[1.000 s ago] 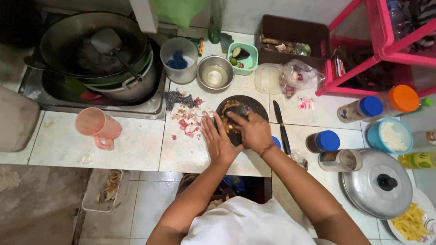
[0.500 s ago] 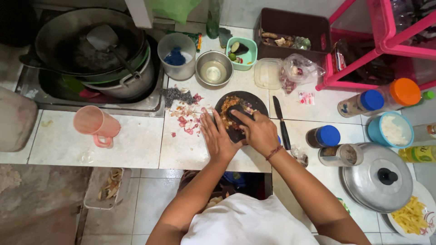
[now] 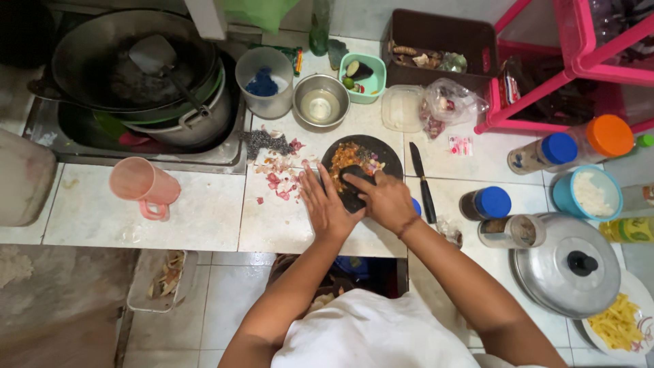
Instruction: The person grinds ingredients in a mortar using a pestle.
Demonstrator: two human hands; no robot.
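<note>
Two hands meet over a round black stone mortar point(image 3: 360, 160) set on the white tiled surface point(image 3: 204, 218), close to its front edge where the person can lean weight onto it. The right hand point(image 3: 385, 201) has its fingers closed over a dark stone pestle point(image 3: 354, 191), laid low across the mortar's near rim so it can press and drag; the left hand point(image 3: 325, 208) lies flat beside it with fingers spread, resting on the rim and surface, seemingly to steady the stone. Inside the mortar sits a coarse orange-red mash with pale and green bits. Reddish peelings point(image 3: 279, 180) are scattered just left of it, and a black-handled knife point(image 3: 422, 180) lies just to its right. Behind stand a steel bowl point(image 3: 320, 102) holding clear liquid, a clear plastic tub point(image 3: 264, 82) with something blue at the bottom, and a small green tub point(image 3: 363, 76) with cut vegetable pieces. A pink jug point(image 3: 143, 185) lies tipped on its side well to the left.
</note>
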